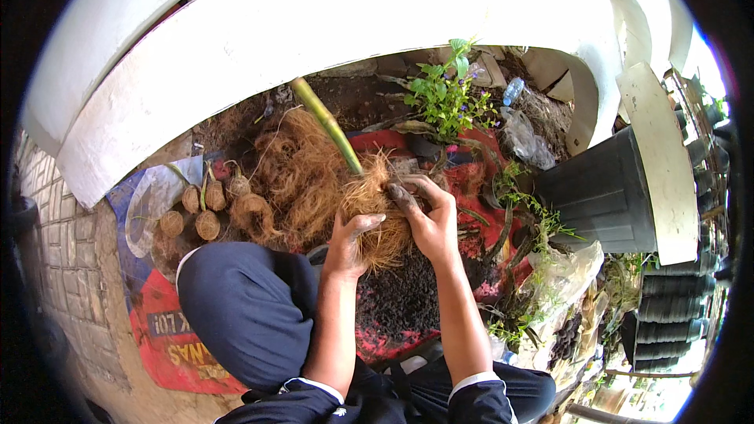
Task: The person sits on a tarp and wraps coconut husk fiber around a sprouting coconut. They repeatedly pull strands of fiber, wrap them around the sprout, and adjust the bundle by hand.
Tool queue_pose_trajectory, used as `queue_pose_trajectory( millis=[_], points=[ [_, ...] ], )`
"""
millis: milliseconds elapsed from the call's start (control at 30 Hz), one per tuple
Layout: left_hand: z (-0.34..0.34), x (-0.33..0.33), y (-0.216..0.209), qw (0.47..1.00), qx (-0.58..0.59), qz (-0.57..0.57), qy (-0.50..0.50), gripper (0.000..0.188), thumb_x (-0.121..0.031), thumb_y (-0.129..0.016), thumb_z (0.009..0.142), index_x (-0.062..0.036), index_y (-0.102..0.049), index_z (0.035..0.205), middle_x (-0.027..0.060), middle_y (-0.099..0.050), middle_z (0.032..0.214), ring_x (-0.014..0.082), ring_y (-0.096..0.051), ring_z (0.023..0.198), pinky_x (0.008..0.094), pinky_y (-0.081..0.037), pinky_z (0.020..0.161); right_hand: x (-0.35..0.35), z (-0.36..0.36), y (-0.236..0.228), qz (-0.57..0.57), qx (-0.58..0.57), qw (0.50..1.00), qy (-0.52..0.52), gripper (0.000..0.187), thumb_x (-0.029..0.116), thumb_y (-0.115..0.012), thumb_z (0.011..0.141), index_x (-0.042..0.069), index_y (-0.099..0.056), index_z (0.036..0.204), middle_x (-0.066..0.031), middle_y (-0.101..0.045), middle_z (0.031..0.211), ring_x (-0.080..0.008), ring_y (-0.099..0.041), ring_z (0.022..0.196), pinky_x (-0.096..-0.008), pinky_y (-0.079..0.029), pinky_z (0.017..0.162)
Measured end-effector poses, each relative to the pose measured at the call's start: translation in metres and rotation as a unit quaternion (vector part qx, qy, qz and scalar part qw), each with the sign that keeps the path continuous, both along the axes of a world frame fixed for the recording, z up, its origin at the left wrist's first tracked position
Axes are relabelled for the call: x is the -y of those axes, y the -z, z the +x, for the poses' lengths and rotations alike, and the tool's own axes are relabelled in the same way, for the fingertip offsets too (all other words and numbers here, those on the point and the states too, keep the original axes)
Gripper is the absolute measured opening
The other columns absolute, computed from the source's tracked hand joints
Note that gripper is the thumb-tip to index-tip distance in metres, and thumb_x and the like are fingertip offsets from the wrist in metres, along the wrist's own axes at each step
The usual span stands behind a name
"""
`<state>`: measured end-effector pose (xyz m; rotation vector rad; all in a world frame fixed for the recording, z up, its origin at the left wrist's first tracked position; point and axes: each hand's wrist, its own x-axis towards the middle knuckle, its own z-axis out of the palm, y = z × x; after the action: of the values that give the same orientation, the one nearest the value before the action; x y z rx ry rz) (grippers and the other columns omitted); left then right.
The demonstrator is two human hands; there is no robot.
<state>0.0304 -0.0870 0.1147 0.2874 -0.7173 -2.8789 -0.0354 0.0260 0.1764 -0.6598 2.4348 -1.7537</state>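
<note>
My left hand (351,242) and my right hand (428,216) close round a bundle of brown coconut fibre (369,200) from both sides. A green and yellow cane-like stem (328,126) sticks up out of the bundle, leaning to the far left. The right thumb and fingertips are dirty and press on the fibre's right side. My left thumb lies across its lower part. Just left of the bundle is a loose heap of coconut fibre (290,165). Dark crumbly material (397,302) lies beneath my hands on a red printed sheet (177,338).
Several fibre-wrapped balls (207,224), some with green shoots, sit at the left. A leafy plant (444,98), a plastic bottle (513,92) and a clear bag (526,140) lie beyond. A black bin (601,192) and stacked black pots (667,322) stand right. A white curved wall (353,8) borders the far side.
</note>
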Motion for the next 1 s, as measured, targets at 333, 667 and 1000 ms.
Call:
queue_pose_trajectory(
  millis=[333,667,1000],
  points=[
    [-0.004,-0.004,-0.004,0.996,-0.044,0.073,0.016,0.046,-0.027,-0.064,0.086,-0.0029,-0.051,0.123,0.009,-0.061,0.111,0.0186,-0.062,0.099,0.0341,-0.054,0.084,-0.003,0.004,0.007,0.011,-0.186,0.97,-0.156,0.042,0.011,-0.071,0.075,0.001,-0.06,0.114,-0.018,-0.061,0.12,-0.0358,-0.056,0.117,-0.0423,-0.043,0.1],
    [-0.009,-0.001,0.001,0.99,-0.004,0.138,0.013,0.037,-0.028,-0.051,0.094,-0.0048,-0.054,0.123,0.0102,-0.063,0.111,0.0216,-0.063,0.098,0.0362,-0.053,0.085,-0.006,0.009,0.014,-0.02,-0.237,0.969,-0.069,0.054,0.051,-0.056,0.08,0.005,-0.067,0.108,-0.017,-0.061,0.112,-0.0359,-0.052,0.115,-0.0529,-0.024,0.109],
    [-0.007,-0.001,-0.005,0.999,-0.041,0.035,-0.004,0.052,-0.028,-0.056,0.089,0.0011,-0.048,0.132,0.0107,-0.056,0.126,0.0195,-0.056,0.112,0.0347,-0.045,0.097,-0.003,0.013,0.01,0.052,-0.167,0.974,-0.145,0.051,0.023,-0.068,0.076,0.001,-0.055,0.12,-0.0224,-0.052,0.127,-0.0403,-0.052,0.117,-0.0434,-0.042,0.099]
  ],
)
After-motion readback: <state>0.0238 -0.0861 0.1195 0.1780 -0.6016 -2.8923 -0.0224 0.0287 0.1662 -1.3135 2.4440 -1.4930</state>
